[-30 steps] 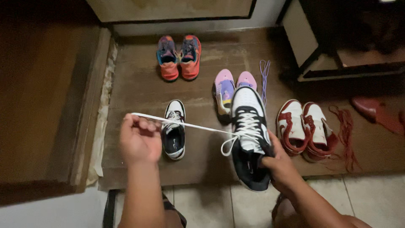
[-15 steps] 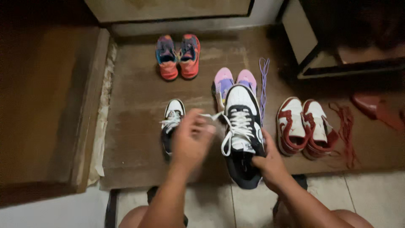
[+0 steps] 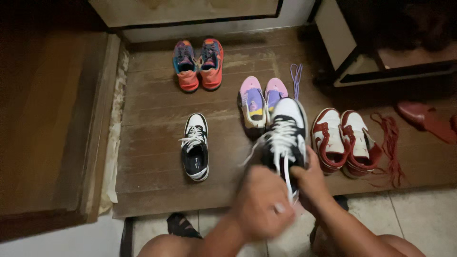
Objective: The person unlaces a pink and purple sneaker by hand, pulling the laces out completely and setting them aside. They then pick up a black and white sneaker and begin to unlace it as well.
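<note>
The black-and-white sneaker (image 3: 287,138) hangs above the wooden platform's (image 3: 152,157) front edge, toe pointing away; right hand (image 3: 312,180) grasps its heel, left hand (image 3: 259,207), blurred, clenched beside its white lace (image 3: 287,178).

The left hand (image 3: 261,207) is showing only as a blur, its grip unreadable; it is covering the heel of the held shoe (image 3: 285,138); the right hand (image 3: 312,178) is perhaps clasping that shoe's side; the red slipper (image 3: 426,121) is running off the right edge.
</note>
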